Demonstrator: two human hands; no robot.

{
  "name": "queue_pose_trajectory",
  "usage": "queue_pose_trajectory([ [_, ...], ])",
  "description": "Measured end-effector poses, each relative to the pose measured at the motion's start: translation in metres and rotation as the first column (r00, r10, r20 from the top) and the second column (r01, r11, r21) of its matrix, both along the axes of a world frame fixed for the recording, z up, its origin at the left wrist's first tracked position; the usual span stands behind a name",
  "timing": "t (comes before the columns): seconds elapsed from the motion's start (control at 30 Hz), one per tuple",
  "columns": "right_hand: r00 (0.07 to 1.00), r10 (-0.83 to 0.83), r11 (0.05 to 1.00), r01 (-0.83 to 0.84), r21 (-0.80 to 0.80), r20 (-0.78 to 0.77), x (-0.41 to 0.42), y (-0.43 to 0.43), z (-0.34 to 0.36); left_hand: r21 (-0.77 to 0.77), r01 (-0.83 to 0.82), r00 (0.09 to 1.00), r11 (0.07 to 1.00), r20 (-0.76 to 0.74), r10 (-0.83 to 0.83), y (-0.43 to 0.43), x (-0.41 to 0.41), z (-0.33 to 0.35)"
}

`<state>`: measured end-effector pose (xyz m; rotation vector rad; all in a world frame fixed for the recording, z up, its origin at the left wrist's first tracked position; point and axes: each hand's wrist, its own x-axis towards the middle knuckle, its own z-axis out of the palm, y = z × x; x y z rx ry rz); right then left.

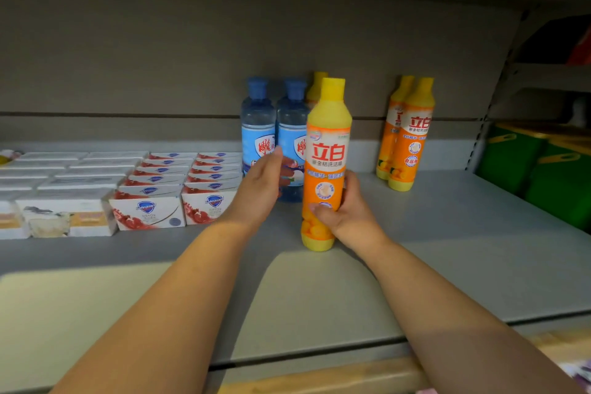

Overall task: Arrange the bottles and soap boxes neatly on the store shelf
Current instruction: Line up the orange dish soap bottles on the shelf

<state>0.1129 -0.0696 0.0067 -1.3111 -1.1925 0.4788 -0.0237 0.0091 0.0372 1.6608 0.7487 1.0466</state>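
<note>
Bottle (327, 150) orange, upright on shelf (454, 240) | right hand (347, 213) wrapped round its lower body | left hand (257, 190) fingers straight, against blue bottle (291, 125)

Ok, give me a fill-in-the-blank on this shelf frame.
The right hand grips an orange dish soap bottle with a ___ cap.
The left hand reaches to a clear bottle with a ___ cap.
The Safeguard soap boxes lie ___ of the bottles.
Near the shelf's right end stand ___ more orange bottles.
Missing: yellow; blue; left; two.
</note>
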Motion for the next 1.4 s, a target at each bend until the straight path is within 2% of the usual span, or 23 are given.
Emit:
queue_pose_trajectory([
  [0.07, 0.994, -0.105, 0.994, 0.105, 0.012, -0.001, 0.009, 0.003, -0.003, 0.074, -0.057, 0.988, 0.996, -0.141, 0.067, 0.007, 0.004, -0.020],
  [0.1, 0.987, -0.159, 0.987, 0.159, 0.014, -0.009, 0.014, 0.005, -0.004, 0.169, -0.036, 0.955, 0.985, -0.286, 0.084, 0.010, 0.006, -0.031],
  [0.17, 0.963, -0.267, 0.963, 0.268, 0.033, -0.020, 0.025, 0.008, -0.007, 0.362, 0.110, 0.768, 0.926, -0.622, 0.152, 0.013, 0.011, -0.049],
  [0.2, 0.950, -0.311, 0.949, 0.311, 0.047, -0.007, 0.031, 0.010, -0.008, 0.420, 0.180, 0.664, 0.889, -0.719, 0.205, 0.015, 0.014, -0.054],
  [0.23, 0.938, -0.345, 0.937, 0.343, 0.058, 0.020, 0.037, 0.012, -0.008, 0.451, 0.222, 0.599, 0.865, -0.763, 0.244, 0.016, 0.016, -0.057],
  [0.27, 0.928, -0.368, 0.929, 0.365, 0.064, 0.052, 0.044, 0.015, -0.009, 0.459, 0.238, 0.576, 0.856, -0.776, 0.257, 0.017, 0.017, -0.057],
  [0.4, 0.886, -0.430, 0.902, 0.430, 0.040, 0.174, 0.074, 0.027, -0.006, 0.467, 0.226, 0.635, 0.855, -0.736, 0.235, 0.020, 0.017, -0.056],
  [0.47, 0.850, -0.481, 0.872, 0.490, 0.015, 0.213, 0.087, 0.036, -0.008, 0.457, 0.245, 0.627, 0.855, -0.747, 0.220, 0.021, 0.016, -0.055],
  [0.6, 0.827, -0.513, 0.843, 0.536, -0.046, 0.228, 0.104, 0.058, -0.010, 0.435, 0.317, 0.558, 0.843, -0.804, 0.204, 0.020, 0.017, -0.052],
  [0.7, 0.813, -0.537, 0.822, 0.564, -0.077, 0.225, 0.112, 0.075, -0.010, 0.432, 0.310, 0.570, 0.847, -0.797, 0.199, 0.021, 0.016, -0.054],
  [0.8, 0.765, -0.578, 0.782, 0.619, -0.077, 0.285, 0.120, 0.089, -0.010, 0.427, 0.304, 0.590, 0.851, -0.786, 0.183, 0.024, 0.015, -0.053],
  [0.97, 0.773, -0.621, 0.765, 0.634, -0.116, 0.126, 0.132, 0.105, -0.009, 0.431, 0.286, 0.602, 0.856, -0.776, 0.190, 0.022, 0.016, -0.053],
  [1.07, 0.748, -0.646, 0.731, 0.664, -0.156, 0.152, 0.137, 0.113, -0.006, 0.422, 0.288, 0.584, 0.859, -0.789, 0.191, 0.021, 0.016, -0.052],
  [1.27, 0.622, -0.698, 0.626, 0.771, -0.121, 0.354, 0.130, 0.123, -0.013, 0.422, 0.280, 0.595, 0.862, -0.781, 0.189, 0.022, 0.017, -0.052],
  [1.4, 0.539, -0.770, 0.567, 0.823, -0.019, 0.342, 0.126, 0.118, -0.016, 0.427, 0.268, 0.608, 0.863, -0.770, 0.192, 0.022, 0.017, -0.054],
])
